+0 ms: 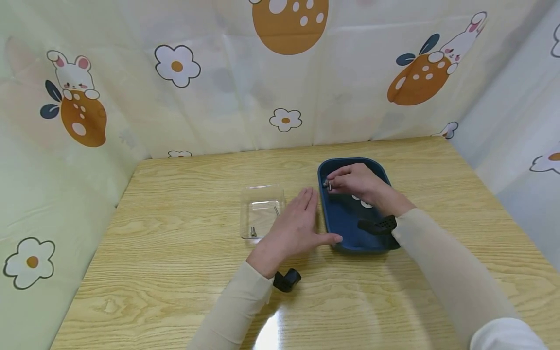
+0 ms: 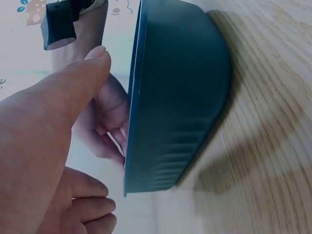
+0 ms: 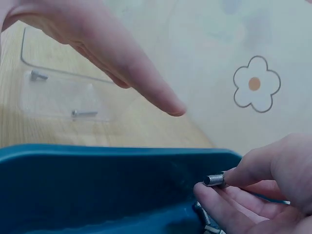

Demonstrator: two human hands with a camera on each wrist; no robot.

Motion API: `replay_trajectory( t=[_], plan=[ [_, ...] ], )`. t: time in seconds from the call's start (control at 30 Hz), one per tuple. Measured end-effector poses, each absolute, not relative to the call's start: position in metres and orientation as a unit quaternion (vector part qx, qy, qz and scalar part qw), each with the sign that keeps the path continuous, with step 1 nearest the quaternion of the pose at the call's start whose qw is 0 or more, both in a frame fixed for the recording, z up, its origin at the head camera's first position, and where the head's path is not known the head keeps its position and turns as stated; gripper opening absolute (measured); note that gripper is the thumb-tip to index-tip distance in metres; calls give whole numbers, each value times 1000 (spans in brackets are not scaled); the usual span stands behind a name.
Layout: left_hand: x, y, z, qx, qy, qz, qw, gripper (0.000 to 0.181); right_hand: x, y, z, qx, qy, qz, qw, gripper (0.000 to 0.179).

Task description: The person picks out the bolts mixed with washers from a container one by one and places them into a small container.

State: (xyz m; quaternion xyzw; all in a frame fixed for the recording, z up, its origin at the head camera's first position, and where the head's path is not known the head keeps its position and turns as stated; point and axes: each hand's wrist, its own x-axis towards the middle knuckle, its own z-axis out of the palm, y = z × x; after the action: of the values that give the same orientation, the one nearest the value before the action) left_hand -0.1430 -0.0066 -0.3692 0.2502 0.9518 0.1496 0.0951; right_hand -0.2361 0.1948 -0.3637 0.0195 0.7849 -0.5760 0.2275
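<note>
My right hand (image 1: 360, 184) reaches into a dark blue plastic bin (image 1: 350, 233) near its far left corner. Between thumb and fingertips it pinches a short silver bolt (image 3: 214, 180), the threaded end showing in the right wrist view. Below those fingers lie other screws (image 3: 204, 214), partly hidden. My left hand (image 1: 297, 226) is beside the bin's left side, fingers straight, thumb stretched over the near left rim. Left of that hand stands a clear plastic box (image 1: 243, 209), partly covered by it. Inside the box are a short bolt (image 1: 253, 232) and a thinner screw (image 1: 276, 211).
Pale round shapes (image 1: 366, 204) show on the bin floor under my right wrist. The wood-grain table (image 1: 175, 253) carries both containers. A patterned curtain (image 1: 227, 107) hangs behind the table and along its sides.
</note>
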Motion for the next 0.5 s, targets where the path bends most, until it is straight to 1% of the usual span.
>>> replay_trajectory(
  t=[0.27,0.5],
  plan=[
    [-144,-17,-365,234,957,143,96,114,-237,192,-352,11,770,-597,225,37],
    [-147,-30,-362,229,959,150,78,115,-237,187,-345,-2,773,-594,224,37]
  ],
)
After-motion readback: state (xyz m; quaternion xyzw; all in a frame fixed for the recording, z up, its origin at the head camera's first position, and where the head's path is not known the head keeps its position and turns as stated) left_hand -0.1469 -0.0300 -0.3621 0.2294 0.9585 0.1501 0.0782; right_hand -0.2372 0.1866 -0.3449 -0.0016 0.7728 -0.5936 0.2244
